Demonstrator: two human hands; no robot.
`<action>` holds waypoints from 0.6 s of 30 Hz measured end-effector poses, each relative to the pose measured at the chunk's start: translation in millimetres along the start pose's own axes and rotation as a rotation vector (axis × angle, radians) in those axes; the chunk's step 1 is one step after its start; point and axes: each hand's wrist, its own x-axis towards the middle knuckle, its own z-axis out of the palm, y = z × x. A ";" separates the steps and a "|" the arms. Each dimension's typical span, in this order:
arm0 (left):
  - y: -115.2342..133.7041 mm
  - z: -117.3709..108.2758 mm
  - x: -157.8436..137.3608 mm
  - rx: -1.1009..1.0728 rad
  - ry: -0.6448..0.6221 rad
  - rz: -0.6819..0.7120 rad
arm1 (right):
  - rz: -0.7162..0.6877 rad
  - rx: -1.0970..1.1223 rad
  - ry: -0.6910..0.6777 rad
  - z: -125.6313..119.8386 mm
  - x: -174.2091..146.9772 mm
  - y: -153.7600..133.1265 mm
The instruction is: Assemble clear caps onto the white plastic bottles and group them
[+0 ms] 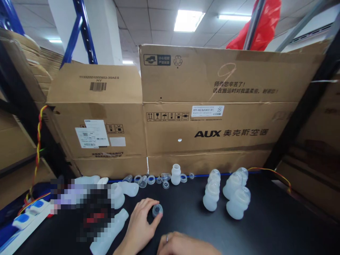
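Note:
My left hand [143, 221] pinches a small translucent round bottle cap [157, 210] between thumb and fingers, just above the black tabletop [191, 205]. Close by on the right, at the lower edge of the view, my right hand [187, 244] has its fingers curled inward; a ring is on one finger, and anything inside the grip is hidden. Beyond my hands an uncapped white plastic bottle [175, 176] stands upright. Loose clear caps [142, 181] and ring-shaped collars [151, 180] lie in a row around it, along the cardboard.
Several white bottles with clear tops [238, 202] stand on the right. More white bottles [110, 232] lie on the left, beside a pixelated patch. A power strip [32, 221] runs along the left edge. Tall cardboard [170, 141] walls off the back between dark posts.

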 end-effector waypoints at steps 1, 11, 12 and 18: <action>-0.8 -0.3 0.4 -0.024 0.021 -0.006 | 0.016 0.007 0.030 -4.5 -1.4 -3.2; -9.3 -16.1 7.0 -0.236 0.319 -0.097 | 0.237 -0.250 0.539 -52.1 6.4 -6.9; -7.8 -15.6 6.4 -0.280 0.350 -0.107 | 0.254 -0.289 0.609 -56.0 11.4 1.9; 4.6 -3.9 0.3 -0.452 0.419 -0.137 | 0.294 -0.446 0.855 -76.8 43.0 41.8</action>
